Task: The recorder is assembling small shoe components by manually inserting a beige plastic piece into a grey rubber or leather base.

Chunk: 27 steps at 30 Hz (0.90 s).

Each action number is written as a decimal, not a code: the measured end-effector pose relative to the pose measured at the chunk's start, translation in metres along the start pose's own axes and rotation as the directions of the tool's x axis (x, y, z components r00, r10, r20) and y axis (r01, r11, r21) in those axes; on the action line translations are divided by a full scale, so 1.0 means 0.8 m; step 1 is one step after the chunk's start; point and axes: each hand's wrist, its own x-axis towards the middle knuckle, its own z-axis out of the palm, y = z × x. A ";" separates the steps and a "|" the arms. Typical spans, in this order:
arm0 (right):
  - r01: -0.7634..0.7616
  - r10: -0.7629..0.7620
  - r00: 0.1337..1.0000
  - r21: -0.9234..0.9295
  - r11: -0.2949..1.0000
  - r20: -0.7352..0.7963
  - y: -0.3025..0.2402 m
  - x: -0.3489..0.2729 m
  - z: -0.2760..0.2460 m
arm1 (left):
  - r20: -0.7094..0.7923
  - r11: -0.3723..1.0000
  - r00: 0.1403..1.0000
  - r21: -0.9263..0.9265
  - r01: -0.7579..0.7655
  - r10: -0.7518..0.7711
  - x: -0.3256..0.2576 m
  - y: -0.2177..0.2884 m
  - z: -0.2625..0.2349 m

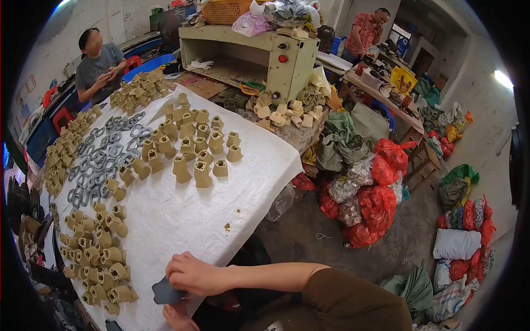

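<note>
My right hand (193, 273) bends over a dark grey, flat-looking piece with a notched edge (167, 291), its fingers closed on it above the white-covered table (187, 220). Just below, at the lower edge, my left hand (179, 318) is closed at the piece's near side; its fingertips are partly hidden. Another dark piece (112, 326) lies at the table's near edge. To the left of my hands stand many tan, hollow, heel-shaped blocks (105, 256), with more (187, 146) farther up the table. Grey ring-shaped parts (105, 154) lie spread among them.
A pale green machine (290, 63) with a red button stands beyond the table, loose cream blocks (287, 116) beside it. Red and clear bags (370, 193) are piled on the floor at right. One person (100, 66) is at far left, another (365, 36) at a far-right bench.
</note>
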 end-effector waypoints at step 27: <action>-0.613 0.397 0.698 -0.210 0.762 -0.597 0.142 0.046 -0.136 | -0.247 0.797 0.949 -0.603 0.010 -0.198 -0.008 0.064 0.040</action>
